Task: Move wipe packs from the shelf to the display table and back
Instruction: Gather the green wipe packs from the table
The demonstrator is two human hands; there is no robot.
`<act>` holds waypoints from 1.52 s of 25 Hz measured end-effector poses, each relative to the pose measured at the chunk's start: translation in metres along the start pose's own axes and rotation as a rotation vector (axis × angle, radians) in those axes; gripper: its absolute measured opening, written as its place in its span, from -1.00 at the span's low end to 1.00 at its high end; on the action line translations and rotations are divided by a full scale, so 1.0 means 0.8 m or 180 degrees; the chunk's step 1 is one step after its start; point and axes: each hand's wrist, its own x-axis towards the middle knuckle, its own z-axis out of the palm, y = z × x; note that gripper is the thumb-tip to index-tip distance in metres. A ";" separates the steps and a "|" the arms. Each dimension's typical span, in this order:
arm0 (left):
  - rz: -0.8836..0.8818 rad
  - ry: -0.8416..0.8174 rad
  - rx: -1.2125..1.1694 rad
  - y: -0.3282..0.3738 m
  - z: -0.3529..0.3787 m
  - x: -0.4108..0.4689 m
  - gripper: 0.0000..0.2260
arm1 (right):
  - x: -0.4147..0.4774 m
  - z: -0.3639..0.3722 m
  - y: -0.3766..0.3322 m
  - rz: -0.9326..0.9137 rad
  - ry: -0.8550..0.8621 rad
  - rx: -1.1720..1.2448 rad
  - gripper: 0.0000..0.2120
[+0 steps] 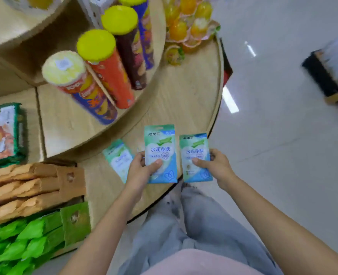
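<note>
My left hand (pixel 141 171) grips a blue-green wipe pack (pixel 160 143), thumb across its front, over the near edge of the round wooden display table (pixel 184 100). My right hand (pixel 213 164) holds a second wipe pack (pixel 195 147) of the same kind just to the right, at the table's rim. A third wipe pack (pixel 117 157) lies flat on the table, left of my left hand and partly hidden by it.
Tall crisp tubes (pixel 104 76) with yellow lids stand on a raised middle tier. Orange jelly cups (pixel 188 22) sit at the back. Brown boxes (pixel 35 187) and green boxes (pixel 35 239) lie at the left edge. A low shelf (pixel 330 70) stands far right across the tiled floor.
</note>
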 end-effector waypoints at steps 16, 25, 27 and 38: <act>0.0103 -0.2322 0.1900 -0.009 0.557 -0.038 -0.72 | -0.099 -0.508 0.128 0.0020 0.2349 0.2144 -0.72; 0.0095 -0.3009 0.2325 0.001 0.849 -0.023 -0.72 | -0.056 -0.737 0.108 -0.0143 0.3088 0.2589 -0.77; 0.0157 -0.3240 0.2375 0.019 0.938 -0.028 -0.75 | -0.049 -0.784 0.109 -0.0020 0.3243 0.2836 -0.76; 0.0689 -0.4065 0.2427 0.041 1.359 -0.125 -0.79 | -0.022 -1.051 0.131 0.0058 0.3910 0.3625 -0.71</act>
